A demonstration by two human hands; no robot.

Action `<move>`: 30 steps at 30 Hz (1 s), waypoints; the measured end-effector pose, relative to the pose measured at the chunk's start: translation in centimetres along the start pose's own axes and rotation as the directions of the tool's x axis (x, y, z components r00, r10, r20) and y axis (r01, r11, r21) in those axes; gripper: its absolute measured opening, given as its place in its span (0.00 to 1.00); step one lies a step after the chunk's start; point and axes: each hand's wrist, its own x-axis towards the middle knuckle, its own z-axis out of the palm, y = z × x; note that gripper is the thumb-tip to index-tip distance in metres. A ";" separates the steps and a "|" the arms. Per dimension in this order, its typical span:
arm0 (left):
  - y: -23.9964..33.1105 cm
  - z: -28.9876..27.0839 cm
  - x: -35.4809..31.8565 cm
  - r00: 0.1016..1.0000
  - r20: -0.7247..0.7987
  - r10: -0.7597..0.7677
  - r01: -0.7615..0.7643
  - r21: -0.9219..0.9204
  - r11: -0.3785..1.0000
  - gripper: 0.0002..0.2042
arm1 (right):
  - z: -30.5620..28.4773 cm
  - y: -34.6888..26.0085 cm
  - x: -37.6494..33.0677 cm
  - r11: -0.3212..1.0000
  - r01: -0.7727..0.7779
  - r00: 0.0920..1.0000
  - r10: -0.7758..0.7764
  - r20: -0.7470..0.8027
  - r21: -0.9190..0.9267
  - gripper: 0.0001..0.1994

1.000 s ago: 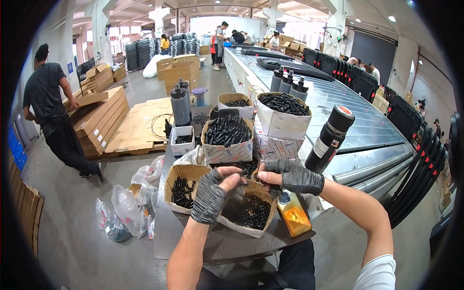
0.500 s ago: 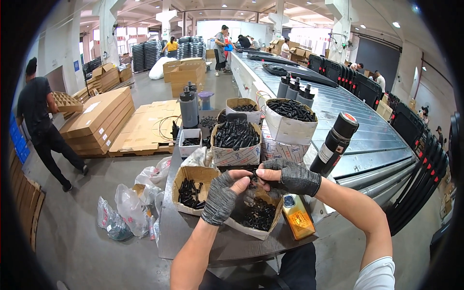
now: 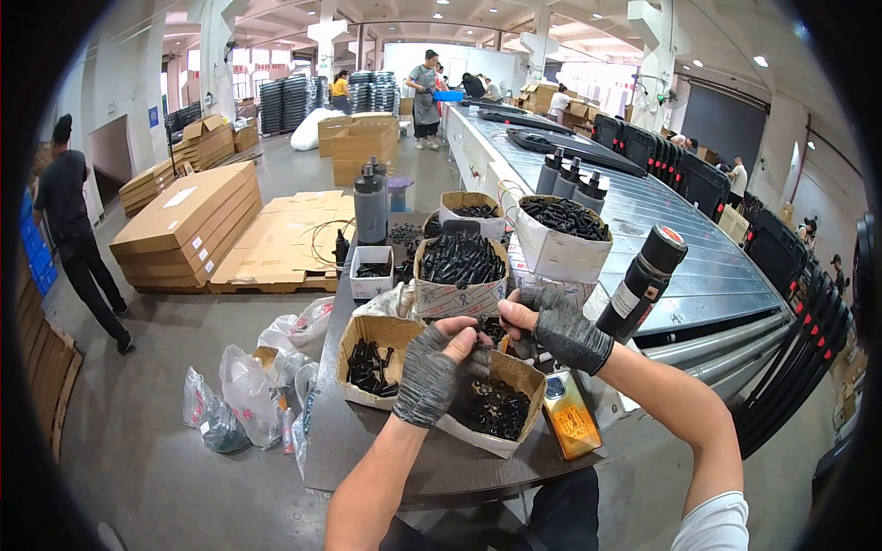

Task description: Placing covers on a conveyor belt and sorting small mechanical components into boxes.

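My left hand (image 3: 430, 372), in a grey fingerless glove, is closed in a pinch above a box of small black rings (image 3: 496, 411). What its fingertips hold is too small and dark to name. Close by on the right, my gloved right hand (image 3: 560, 332) is also pinched, thumb against fingers; anything inside is hidden. Left of them stands an open carton (image 3: 354, 386) with black bolt-like pieces (image 3: 369, 365). Just beyond my hands is a carton heaped with black cylindrical parts (image 3: 462, 260).
A phone in an amber case (image 3: 573, 424) and a black bottle-shaped tool (image 3: 643, 283) lie to the right, near a metal roller conveyor (image 3: 661, 234). Plastic bags (image 3: 250, 395) rest on the floor at left. Further cartons (image 3: 562, 241) with black parts stand behind. People work farther off.
My hands have drawn slightly apart, the right one's thumb lifting away from the left fingertips. At the left, a person has walked farther off; the view has shifted a little.
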 end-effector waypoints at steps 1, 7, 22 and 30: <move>-0.4 -0.2 0.3 0.998 -0.043 0.040 -0.040 0.005 0.999 0.10 | -0.2 0.0 0.1 1.000 0.011 0.999 -0.012 -0.032 -0.026 0.19; -1.0 -0.3 0.7 0.959 -0.182 0.216 -0.189 0.156 0.970 0.10 | 1.2 -1.5 -0.1 0.999 -0.039 0.998 0.038 0.059 0.007 0.21; -1.3 -0.6 1.0 0.930 -0.303 0.210 -0.191 0.091 0.977 0.11 | 3.7 1.3 2.4 0.960 0.170 0.964 -0.209 -0.164 -0.220 0.18; -0.9 0.2 0.5 0.900 -0.323 0.292 -0.261 0.137 0.956 0.10 | 4.9 0.4 1.7 0.833 0.401 0.863 -0.483 -0.149 -0.382 0.13</move>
